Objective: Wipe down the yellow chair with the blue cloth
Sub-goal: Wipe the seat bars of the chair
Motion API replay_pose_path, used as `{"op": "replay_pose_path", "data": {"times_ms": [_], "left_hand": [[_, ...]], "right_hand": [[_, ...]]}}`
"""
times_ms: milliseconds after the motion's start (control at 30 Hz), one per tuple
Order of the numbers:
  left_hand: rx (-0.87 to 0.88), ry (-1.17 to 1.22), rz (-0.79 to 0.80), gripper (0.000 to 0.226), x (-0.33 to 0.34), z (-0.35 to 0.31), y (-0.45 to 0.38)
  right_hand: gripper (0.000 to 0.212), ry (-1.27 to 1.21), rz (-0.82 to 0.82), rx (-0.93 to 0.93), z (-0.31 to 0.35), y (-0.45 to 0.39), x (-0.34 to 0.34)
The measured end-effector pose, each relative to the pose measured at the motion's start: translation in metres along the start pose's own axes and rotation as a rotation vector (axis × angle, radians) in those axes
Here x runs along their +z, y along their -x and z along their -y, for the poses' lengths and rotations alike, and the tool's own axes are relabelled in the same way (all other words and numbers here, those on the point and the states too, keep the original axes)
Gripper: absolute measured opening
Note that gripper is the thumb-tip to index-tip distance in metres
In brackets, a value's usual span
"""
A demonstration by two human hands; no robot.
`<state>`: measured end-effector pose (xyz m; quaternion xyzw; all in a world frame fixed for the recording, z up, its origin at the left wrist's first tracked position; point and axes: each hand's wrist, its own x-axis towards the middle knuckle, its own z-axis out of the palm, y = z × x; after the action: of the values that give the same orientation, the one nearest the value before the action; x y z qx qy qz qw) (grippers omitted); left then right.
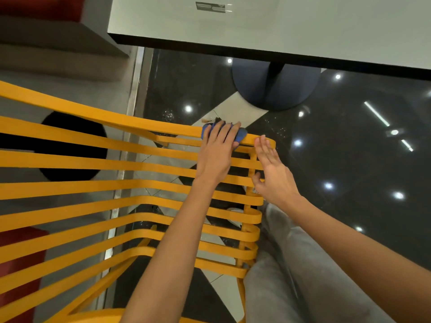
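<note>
The yellow chair fills the lower left of the head view, its seat made of several curved slats. A blue cloth lies bunched on the farthest slat near its right end. My left hand lies on top of the cloth with fingers spread over it, pressing it against the slat. My right hand hovers just right of it, fingers straight, fingertips at the slat's rounded right end, holding nothing.
A white table with a dark edge stands ahead, its round dark pedestal base on the glossy black floor. My grey trouser legs stand right of the chair. A grey step and red upholstery sit at left.
</note>
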<state>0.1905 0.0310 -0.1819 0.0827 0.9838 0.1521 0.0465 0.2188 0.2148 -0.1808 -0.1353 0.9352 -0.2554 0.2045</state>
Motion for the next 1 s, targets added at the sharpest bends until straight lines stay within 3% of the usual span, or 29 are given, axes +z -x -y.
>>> {"op": "replay_pose_path", "data": {"times_ms": [100, 233, 367, 600, 800, 900, 1000], "left_hand": [[0.098, -0.022, 0.044, 0.048, -0.021, 0.023, -0.006], [0.113, 0.078, 0.04, 0.034, -0.034, 0.029, -0.021], [-0.03, 0.315, -0.066, 0.015, -0.036, 0.025, -0.021], [-0.184, 0.632, -0.086, 0.015, -0.065, 0.005, 0.004], [-0.553, 1.175, -0.214, 0.021, -0.07, -0.017, 0.011], [-0.643, 1.076, -0.233, 0.025, -0.053, -0.009, 0.008], [-0.691, 0.633, -0.245, 0.034, -0.037, 0.0, 0.006]], "right_hand": [[0.085, -0.012, 0.001, 0.002, 0.001, 0.001, 0.001], [0.085, 0.0, -0.002, -0.012, 0.001, 0.002, 0.003], [0.084, 0.011, 0.005, -0.015, -0.002, 0.0, -0.001], [0.086, -0.019, -0.003, 0.008, 0.0, 0.0, 0.001], [0.089, -0.064, 0.007, -0.005, -0.002, -0.001, -0.004], [0.087, -0.055, 0.007, -0.007, -0.002, -0.001, -0.004], [0.085, -0.045, 0.005, -0.01, -0.004, -0.001, -0.003]]}}
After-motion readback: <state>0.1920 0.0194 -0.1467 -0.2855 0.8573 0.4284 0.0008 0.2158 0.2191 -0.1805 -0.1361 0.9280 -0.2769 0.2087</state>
